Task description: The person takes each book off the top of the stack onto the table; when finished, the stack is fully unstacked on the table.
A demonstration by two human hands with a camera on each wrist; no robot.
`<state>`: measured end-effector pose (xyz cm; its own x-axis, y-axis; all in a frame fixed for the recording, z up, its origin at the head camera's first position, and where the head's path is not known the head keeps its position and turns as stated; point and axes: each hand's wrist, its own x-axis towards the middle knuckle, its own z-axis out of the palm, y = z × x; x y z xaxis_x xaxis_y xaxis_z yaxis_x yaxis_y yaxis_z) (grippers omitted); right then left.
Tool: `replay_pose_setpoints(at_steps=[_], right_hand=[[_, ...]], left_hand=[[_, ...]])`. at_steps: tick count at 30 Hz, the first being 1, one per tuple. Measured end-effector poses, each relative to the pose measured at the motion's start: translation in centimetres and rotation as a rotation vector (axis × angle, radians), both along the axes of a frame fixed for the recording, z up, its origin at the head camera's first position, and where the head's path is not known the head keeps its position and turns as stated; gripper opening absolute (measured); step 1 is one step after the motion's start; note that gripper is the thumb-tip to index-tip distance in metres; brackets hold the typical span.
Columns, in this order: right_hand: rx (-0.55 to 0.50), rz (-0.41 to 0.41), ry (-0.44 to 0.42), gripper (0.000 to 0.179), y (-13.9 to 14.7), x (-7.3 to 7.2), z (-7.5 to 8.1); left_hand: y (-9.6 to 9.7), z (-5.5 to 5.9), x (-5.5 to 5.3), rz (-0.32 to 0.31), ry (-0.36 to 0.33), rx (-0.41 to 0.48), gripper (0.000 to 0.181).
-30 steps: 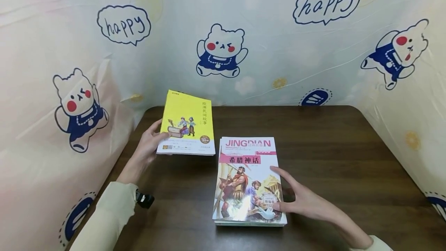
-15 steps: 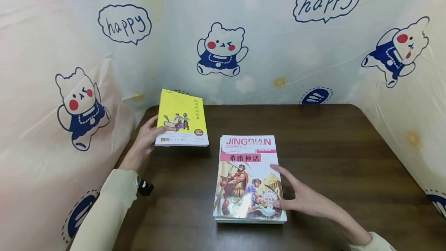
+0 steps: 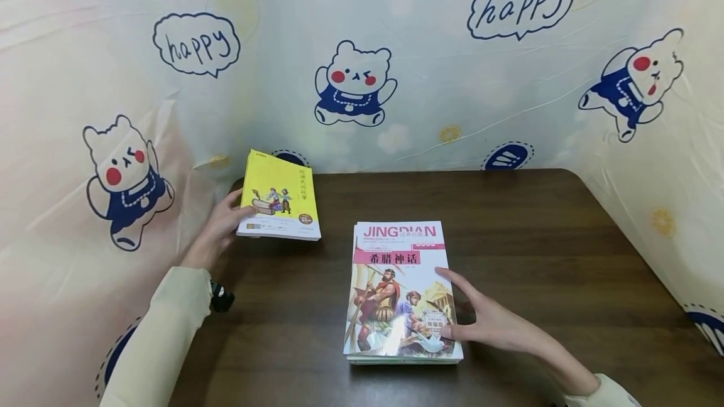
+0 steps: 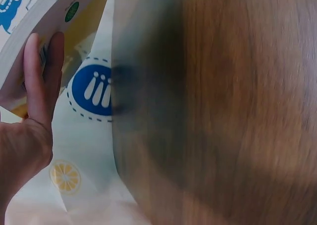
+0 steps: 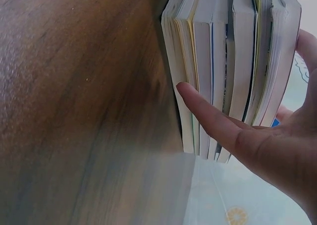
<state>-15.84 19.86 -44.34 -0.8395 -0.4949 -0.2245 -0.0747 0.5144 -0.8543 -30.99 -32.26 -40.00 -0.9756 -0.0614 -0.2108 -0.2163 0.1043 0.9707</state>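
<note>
In the head view my left hand (image 3: 222, 222) holds a yellow book (image 3: 279, 196) by its left side, thumb on the cover and fingers beneath. The left wrist view shows those fingers (image 4: 34, 81) spread flat along the book's underside, away from the wooden tabletop. My right hand (image 3: 492, 322) rests against the right side of a stack of books (image 3: 403, 300), its top cover showing two figures and pink lettering. From the right wrist, one straight finger (image 5: 213, 118) lies across the page edges of several stacked books (image 5: 203, 61).
The dark wooden table (image 3: 509, 237) runs back to a pale curtain (image 3: 441, 80) printed with cartoon bears. This curtain also hangs along the left and right sides. A black band (image 3: 222, 297) sits on the left wrist.
My left hand has carried the yellow book leftward, toward the table's back left corner. The right hand and the stack stay in place; the head view shifts slightly.
</note>
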Motion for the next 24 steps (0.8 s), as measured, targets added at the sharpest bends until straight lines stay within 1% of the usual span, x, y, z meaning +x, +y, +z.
replay_pose_setpoints(at_steps=[4,8,12,14,16,18,21,24], right_hand=[[0.001,-0.004,-0.006,0.085,0.0,0.0,0.0],[0.004,-0.008,-0.014,0.085,0.0,0.0,0.0],[0.005,-0.011,-0.025,0.085,0.0,0.0,-0.1],[0.005,-0.011,-0.028,0.085,0.0,0.1,-0.2],[0.009,-0.01,-0.027,0.085,0.0,0.1,-0.3],[0.009,-0.011,-0.026,0.085,0.0,0.1,-0.3],[0.004,-0.013,-0.022,0.085,0.0,0.1,-0.3],[0.006,-0.012,-0.022,0.085,0.0,0.0,-0.3]], left_hand=[[-1.1,-0.8,-1.1,-0.027,0.003,-0.024,0.078],[-1.9,-1.5,-2.0,-0.041,-0.019,-0.092,0.078],[-2.5,-2.1,-2.6,-0.062,-0.049,-0.168,0.079],[-2.7,-2.3,-2.9,-0.076,-0.049,-0.193,0.08],[-2.9,-2.4,-3.1,-0.094,-0.03,-0.222,0.08],[-3.0,-2.5,-3.4,-0.107,-0.012,-0.278,0.079],[-3.2,-2.5,-3.7,-0.116,-0.008,-0.4,0.078],[-3.4,-2.8,-4.0,-0.111,-0.049,-0.504,0.077]])
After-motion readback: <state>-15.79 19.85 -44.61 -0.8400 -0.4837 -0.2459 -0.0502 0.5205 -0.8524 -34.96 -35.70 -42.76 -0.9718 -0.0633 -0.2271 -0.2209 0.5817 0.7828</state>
